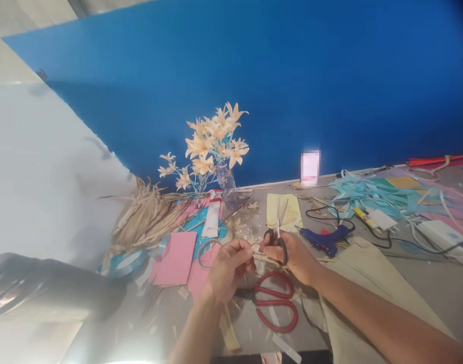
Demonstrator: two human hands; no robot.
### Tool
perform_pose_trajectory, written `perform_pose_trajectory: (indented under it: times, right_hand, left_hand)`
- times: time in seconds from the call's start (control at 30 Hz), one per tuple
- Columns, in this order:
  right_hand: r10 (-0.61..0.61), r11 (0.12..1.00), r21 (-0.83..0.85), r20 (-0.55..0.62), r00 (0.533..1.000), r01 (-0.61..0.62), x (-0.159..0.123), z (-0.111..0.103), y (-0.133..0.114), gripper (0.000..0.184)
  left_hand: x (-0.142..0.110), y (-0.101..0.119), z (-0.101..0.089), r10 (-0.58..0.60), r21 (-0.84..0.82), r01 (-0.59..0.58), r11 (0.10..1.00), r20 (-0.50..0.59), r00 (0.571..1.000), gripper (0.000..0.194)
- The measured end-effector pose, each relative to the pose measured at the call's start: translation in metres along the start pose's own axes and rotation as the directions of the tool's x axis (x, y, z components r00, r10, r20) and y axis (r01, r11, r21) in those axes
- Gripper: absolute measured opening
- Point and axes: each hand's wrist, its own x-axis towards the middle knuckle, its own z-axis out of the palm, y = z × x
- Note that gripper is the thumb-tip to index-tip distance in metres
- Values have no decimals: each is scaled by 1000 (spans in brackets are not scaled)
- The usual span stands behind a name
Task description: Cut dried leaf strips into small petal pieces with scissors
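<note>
My right hand (292,258) is closed round the black handles of a pair of scissors (279,222), whose slightly parted blades point away from me. Thumb and fingers of my left hand (233,263) pinch a small pale piece (257,248), perhaps husk or paper. The right fingertips reach the same piece, so both hands almost meet. Just below them lie larger scissors with red handles (277,303), their dark blades partly under my left wrist. Beyond the scissors' tips is a yellow sheet (272,210). Pale scraps are scattered around my hands.
Cream artificial flowers (216,136) stand in a clear vase (227,188) near the blue wall. Dried husks (140,217), pink card (175,259) and tape (127,264) lie left. A blue glue gun (324,238), its cable, blue ribbons (356,189) and a power strip (444,237) occupy the right.
</note>
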Motion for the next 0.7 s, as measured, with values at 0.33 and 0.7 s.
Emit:
perform_pose_trajectory:
  times: [0.33, 0.7]
  right_hand:
    - [2, 999, -54, 7, 1000, -2, -3, 2, 2, 22]
    - [97, 985, -174, 510, 854, -9, -7, -7, 3, 66]
  left_hand:
    - [-1, -9, -3, -137, 119, 132, 984, 36, 990, 23]
    - [6, 10, -8, 2, -132, -4, 991, -16, 1000, 14]
